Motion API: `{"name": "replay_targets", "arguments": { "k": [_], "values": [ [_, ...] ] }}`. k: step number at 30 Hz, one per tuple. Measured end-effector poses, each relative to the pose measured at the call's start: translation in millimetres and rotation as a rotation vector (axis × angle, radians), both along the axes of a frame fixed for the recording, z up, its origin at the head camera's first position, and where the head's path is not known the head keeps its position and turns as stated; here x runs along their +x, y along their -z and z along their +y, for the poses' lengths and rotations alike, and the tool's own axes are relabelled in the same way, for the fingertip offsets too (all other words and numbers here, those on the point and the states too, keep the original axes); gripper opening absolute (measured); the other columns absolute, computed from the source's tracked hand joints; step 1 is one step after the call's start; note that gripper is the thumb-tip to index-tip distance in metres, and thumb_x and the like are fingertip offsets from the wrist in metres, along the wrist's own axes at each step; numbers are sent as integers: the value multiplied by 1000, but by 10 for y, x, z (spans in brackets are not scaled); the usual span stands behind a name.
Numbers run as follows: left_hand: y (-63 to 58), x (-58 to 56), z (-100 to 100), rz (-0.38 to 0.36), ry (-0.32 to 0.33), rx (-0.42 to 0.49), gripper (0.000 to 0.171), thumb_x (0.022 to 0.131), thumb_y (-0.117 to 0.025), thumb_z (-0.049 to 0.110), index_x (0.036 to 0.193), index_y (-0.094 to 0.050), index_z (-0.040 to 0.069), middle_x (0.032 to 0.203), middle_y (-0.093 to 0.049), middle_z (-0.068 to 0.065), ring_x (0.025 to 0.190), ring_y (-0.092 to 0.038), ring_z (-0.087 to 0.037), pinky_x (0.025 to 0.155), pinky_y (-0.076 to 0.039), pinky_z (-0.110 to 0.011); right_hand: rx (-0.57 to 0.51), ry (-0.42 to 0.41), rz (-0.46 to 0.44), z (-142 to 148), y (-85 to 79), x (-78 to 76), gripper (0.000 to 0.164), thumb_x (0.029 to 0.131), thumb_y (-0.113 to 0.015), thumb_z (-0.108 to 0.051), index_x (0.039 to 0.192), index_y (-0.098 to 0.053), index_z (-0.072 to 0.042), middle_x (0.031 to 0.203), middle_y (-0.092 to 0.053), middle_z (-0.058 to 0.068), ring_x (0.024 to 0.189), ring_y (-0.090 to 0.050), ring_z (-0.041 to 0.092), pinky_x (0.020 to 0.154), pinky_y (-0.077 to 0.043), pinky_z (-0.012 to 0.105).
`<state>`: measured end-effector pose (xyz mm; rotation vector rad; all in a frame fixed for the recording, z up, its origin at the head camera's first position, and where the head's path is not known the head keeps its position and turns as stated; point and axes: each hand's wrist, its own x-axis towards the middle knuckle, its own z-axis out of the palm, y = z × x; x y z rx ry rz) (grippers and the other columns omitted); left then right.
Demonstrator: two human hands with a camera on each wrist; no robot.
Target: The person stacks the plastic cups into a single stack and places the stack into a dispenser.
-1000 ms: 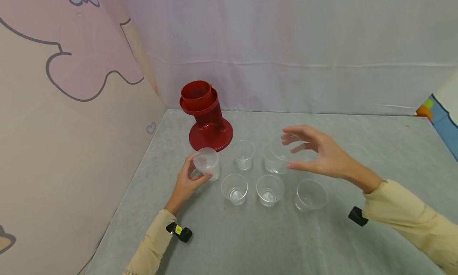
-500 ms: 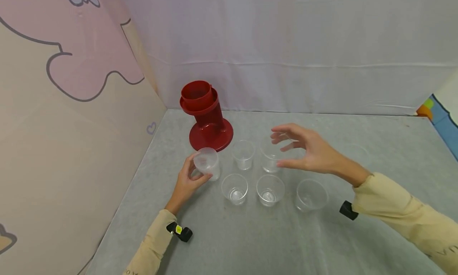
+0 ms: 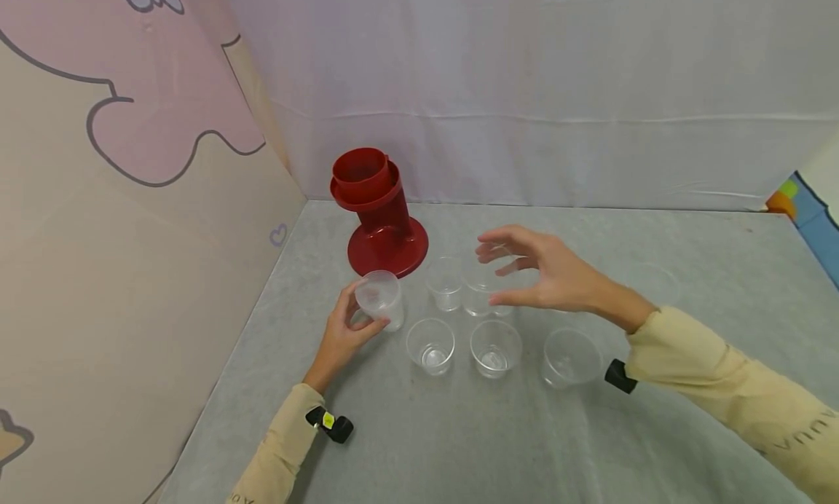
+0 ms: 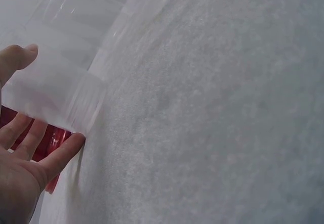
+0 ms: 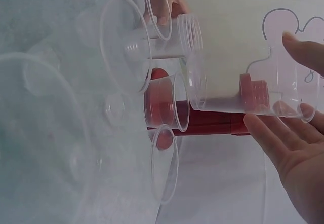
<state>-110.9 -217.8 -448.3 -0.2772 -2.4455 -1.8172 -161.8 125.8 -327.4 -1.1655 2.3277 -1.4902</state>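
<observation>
At the left my left hand [image 3: 350, 325] holds a translucent plastic cup [image 3: 380, 296], thumb on one side and fingers on the other. The left wrist view shows this cup [image 4: 50, 89] close to the table, its sides cloudy as if several were nested. My right hand [image 3: 547, 271] grips a clear plastic cup [image 3: 480, 282] above the table. In the right wrist view that clear cup [image 5: 217, 77] lies between the thumb and the fingers. Below and left of the right hand stand more clear cups, one at the back [image 3: 447, 289] and a front row of three [image 3: 495, 351].
A red stand with a round base [image 3: 388, 253] and a cup-like top is behind the left hand. White cloth [image 3: 524, 111] hangs along the table's back edge, and a patterned wall [image 3: 164, 271] borders the left. Grey fabric covers the table [image 3: 459, 438].
My right hand has moved left with the clear cup, nearer to the back cup and the left hand. The left hand and its cup have stayed in place.
</observation>
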Motion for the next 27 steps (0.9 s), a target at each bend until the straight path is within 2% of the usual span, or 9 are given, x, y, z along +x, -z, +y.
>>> {"name": "replay_targets", "arguments": {
  "k": [6,12,19,23,27],
  "values": [
    [1,-10,0,0,4,3,74,80,-75,5,142,-35,12,138,-44,-10,126,-44,-31,91,-44,-55,25,-13,-31,-91,7,-24,74,72,-84,-20,135,-46,-12,122,-58,3,111,-57,18,84,-53,35],
    [-4,-5,1,-7,-2,2,73,80,-75,6,142,-35,12,138,-44,-9,125,-44,-30,91,-44,-55,36,-29,-48,-182,15,-48,72,73,-84,-20,134,-47,-11,123,-57,4,112,-57,23,85,-53,35],
    [7,-15,-8,24,16,5,74,80,-75,4,141,-34,8,138,-44,-12,126,-43,-34,90,-45,-54,43,-44,-63,-302,-2,-75,71,73,-83,-18,134,-46,-12,124,-57,5,113,-56,21,86,-52,40],
    [25,-41,-8,30,36,19,75,78,-75,1,141,-35,7,136,-45,-14,125,-44,-33,89,-47,-53,38,-51,-69,-344,-2,-92,71,73,-83,-18,133,-47,-11,124,-57,5,113,-57,23,85,-53,37],
    [29,-37,-24,20,24,36,76,77,-76,-1,140,-35,7,135,-45,-14,122,-45,-32,89,-46,-55,35,-71,-55,-416,-1,-133,70,73,-83,-16,133,-47,-10,122,-58,3,111,-58,20,85,-53,34]
  ]
}}
